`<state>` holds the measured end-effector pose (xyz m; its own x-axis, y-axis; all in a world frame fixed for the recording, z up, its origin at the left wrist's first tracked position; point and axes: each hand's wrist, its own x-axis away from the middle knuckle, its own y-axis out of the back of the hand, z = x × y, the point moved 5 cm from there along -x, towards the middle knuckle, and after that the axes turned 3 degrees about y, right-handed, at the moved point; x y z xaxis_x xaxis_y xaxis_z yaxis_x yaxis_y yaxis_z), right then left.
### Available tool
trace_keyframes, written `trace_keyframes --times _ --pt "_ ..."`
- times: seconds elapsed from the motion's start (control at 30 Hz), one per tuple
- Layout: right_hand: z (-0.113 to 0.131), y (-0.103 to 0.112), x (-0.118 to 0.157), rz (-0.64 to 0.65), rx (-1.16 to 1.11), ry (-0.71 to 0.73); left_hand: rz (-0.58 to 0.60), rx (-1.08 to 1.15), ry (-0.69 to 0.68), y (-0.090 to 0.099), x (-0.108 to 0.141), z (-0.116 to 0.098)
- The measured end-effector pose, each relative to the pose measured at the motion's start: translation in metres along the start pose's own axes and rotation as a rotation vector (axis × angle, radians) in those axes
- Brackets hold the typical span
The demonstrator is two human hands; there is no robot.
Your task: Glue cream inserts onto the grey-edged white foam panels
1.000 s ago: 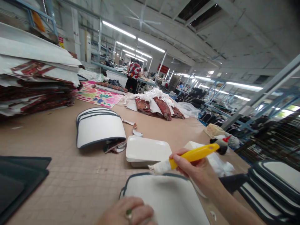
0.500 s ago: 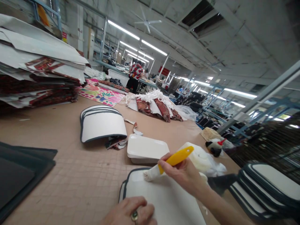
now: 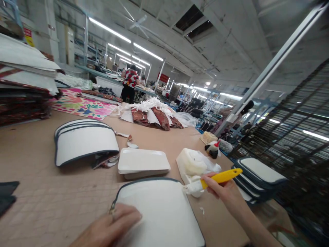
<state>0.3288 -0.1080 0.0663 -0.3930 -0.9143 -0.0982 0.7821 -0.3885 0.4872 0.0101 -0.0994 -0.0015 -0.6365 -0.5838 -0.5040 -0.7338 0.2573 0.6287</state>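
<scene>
My right hand (image 3: 223,190) is closed round the yellow handle (image 3: 227,175) of a flat brush. Its whitish bristles (image 3: 190,188) touch the far right corner of a white panel with dark edging (image 3: 159,209). Over that panel's left edge lies my left hand (image 3: 118,221), ring on one finger, its fingers stretched across the white surface and slightly blurred. The thumb is hidden. Just beyond the panel are stacked shallow white trays (image 3: 144,160). A white tub (image 3: 189,166) with pale, creamy contents and crumpled plastic stands near the brush.
Curved white panels with dark edging (image 3: 86,142) lie at the left, and more are stacked (image 3: 259,171) at the right. A red-tipped bottle (image 3: 213,149) stands by the table's right edge. Farther back are patterned fabric bundles (image 3: 161,117) and a person (image 3: 130,82).
The brush has moved right across the panel to its far right corner. My left hand has shifted to the panel's left edge and its fingers have straightened. The camera view has swung right.
</scene>
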Motion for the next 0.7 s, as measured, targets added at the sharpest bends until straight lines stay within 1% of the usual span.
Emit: trace_keyframes --times 0.07,0.1,0.13,0.17,0.2,0.27,0.33,0.4,0.43,0.5,0.57,0.63,0.7 --pt "0.019 -0.009 0.016 -0.027 -0.013 0.026 0.001 0.150 0.247 0.009 -0.004 0.009" --pt "0.031 -0.018 0.026 -0.018 -0.016 0.050 0.013 0.215 0.352 0.011 -0.005 0.013" --pt "0.043 -0.030 0.036 0.012 -0.013 0.074 0.033 0.279 0.421 0.012 -0.006 0.016" --pt "0.055 -0.044 0.047 0.064 -0.004 0.097 0.055 0.335 0.457 0.012 -0.007 0.017" --pt "0.065 -0.061 0.057 0.138 0.004 0.120 0.076 0.379 0.471 0.011 -0.007 0.018" --pt "0.083 -0.095 0.075 0.323 0.010 0.173 0.101 0.421 0.458 0.009 -0.008 0.019" --pt "0.093 -0.126 0.089 0.503 0.018 0.219 0.109 0.417 0.429 0.008 -0.006 0.018" --pt "0.098 -0.146 0.097 0.628 0.030 0.234 0.117 0.403 0.392 0.007 -0.004 0.017" --pt "0.098 -0.151 0.099 0.665 0.038 0.234 0.118 0.400 0.375 0.007 -0.003 0.017" --pt "0.095 -0.152 0.100 0.681 0.064 0.237 0.117 0.398 0.358 0.006 -0.002 0.018" --pt "0.088 -0.141 0.097 0.627 0.114 0.238 0.112 0.389 0.356 0.005 -0.002 0.020" --pt "0.075 -0.121 0.091 0.519 0.150 0.215 0.115 0.378 0.361 0.005 -0.002 0.020" --pt "0.059 -0.095 0.083 0.403 0.150 0.170 0.119 0.369 0.371 0.006 -0.004 0.019"
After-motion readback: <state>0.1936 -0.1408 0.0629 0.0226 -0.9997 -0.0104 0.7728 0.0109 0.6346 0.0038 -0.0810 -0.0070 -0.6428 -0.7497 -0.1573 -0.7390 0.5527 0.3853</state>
